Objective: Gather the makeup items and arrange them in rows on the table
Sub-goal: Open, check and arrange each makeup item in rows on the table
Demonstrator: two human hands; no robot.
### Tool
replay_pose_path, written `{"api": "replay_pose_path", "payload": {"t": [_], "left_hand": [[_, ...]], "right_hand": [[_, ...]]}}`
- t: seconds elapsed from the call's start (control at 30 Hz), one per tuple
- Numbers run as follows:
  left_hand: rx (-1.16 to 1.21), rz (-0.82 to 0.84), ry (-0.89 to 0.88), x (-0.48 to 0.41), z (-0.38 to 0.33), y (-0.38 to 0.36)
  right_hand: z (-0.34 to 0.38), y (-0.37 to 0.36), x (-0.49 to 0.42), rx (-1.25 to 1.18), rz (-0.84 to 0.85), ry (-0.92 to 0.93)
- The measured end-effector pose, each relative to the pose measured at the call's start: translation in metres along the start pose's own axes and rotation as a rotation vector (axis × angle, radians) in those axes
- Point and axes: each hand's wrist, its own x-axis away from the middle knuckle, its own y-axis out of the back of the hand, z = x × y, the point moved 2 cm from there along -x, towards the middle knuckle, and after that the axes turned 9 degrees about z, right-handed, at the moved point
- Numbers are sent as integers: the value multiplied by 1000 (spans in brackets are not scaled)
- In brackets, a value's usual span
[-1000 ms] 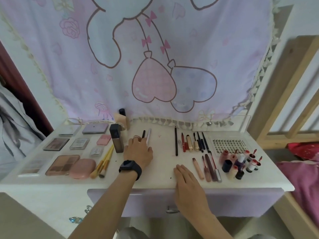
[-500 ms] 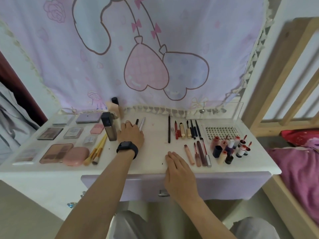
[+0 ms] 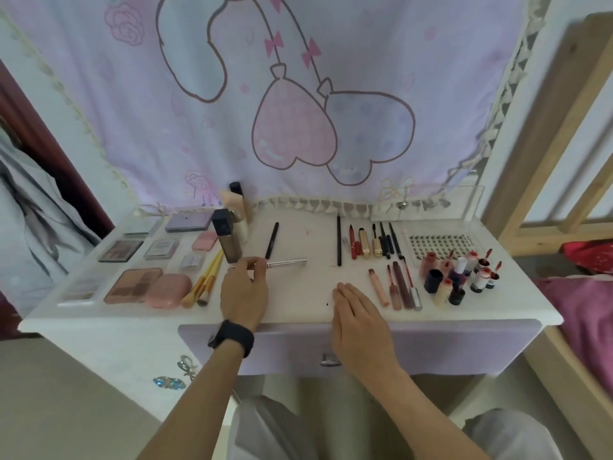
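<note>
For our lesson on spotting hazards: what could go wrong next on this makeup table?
1. The left hand pinches the silver pen right beside the upright tall dark bottle. A careless swing might topple it onto the yellow brushes.
2. The small bottles on the far right stand tightly packed, so nudging one could fell others.

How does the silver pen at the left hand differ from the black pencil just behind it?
The silver pen is pale and metallic; the black pencil is dark. The silver pen lies crosswise, the black pencil points toward the curtain. The left hand pinches the silver pen's end; nothing holds the black pencil. Both are slim sticks.
</note>
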Motion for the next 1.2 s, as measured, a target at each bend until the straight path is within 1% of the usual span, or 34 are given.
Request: {"api": "replay_pose_path", "payload": {"t": [0.07, 0.13, 0.23, 0.4, 0.47, 0.57, 0.7, 0.8, 0.87, 0.93, 1.03, 1.1, 1.17, 1.2], "left_hand": [[154, -12, 8, 17, 5, 4], [243, -23, 21, 30, 7, 7], [329, -21, 7, 41, 2, 11], [403, 83, -57, 55, -22, 8], [440, 118, -67, 62, -32, 5], [444, 157, -106, 72, -45, -1], [326, 173, -235, 84, -54, -7], [139, 172, -402, 91, -61, -11], [-43, 104, -520, 93, -66, -13], [-207, 18, -601, 93, -74, -15], [-322, -59, -653, 94, -87, -16], [-363, -88, -653, 94, -95, -16], [-364, -74, -608, 94, -101, -16], [-352, -34, -568, 93, -103, -18]], "right_hand": [[0, 0, 0, -11, 39, 0], [1, 2, -1, -96, 87, -22], [1, 15, -4, -405, 92, -129], [-5, 40, -10, -899, 61, -321], [-7, 49, -11, -1043, 73, -379], [-10, 59, -9, -1225, 149, -414], [-14, 68, -2, -1301, 227, -474], [-14, 72, 1, -1313, 250, -480], [-14, 74, 3, -1323, 238, -495], [-15, 76, 4, -1367, 216, -519], [-15, 77, 5, -1388, 191, -538], [-15, 78, 6, -1346, 162, -532], [-16, 79, 8, -1262, 127, -533], [-16, 80, 9, -1219, 112, -534]]}}
